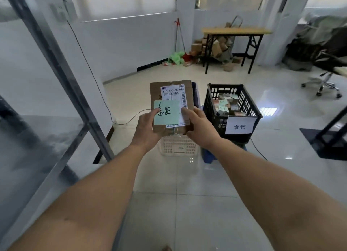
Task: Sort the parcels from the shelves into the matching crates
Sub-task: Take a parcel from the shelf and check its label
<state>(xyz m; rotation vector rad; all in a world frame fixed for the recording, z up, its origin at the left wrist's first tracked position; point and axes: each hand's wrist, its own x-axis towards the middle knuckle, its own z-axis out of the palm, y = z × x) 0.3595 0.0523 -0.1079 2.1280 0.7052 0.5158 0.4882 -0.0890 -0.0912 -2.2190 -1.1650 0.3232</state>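
Left hand [145, 130] and right hand [199, 126] clasp the parcel's [155, 93] near end, thumbs pressed on its face and fingers curled beneath. It is held in the air over a pale basket [178, 146], long axis pointing away. The black crate [212, 104], whose sign [240, 126] matches the parcel's green note [166, 112], stands just to the right, nearer the right hand.

Both hands hold a cardboard parcel [171, 104] up between them, the left hand [147, 127] gripping its left edge, the right hand [200, 126] its lower right corner. A green note [166, 112] sits on its face. Right of the right hand stands a black crate [231, 108] with a white sign [240, 126]; below the hands, a pale basket [178, 145].
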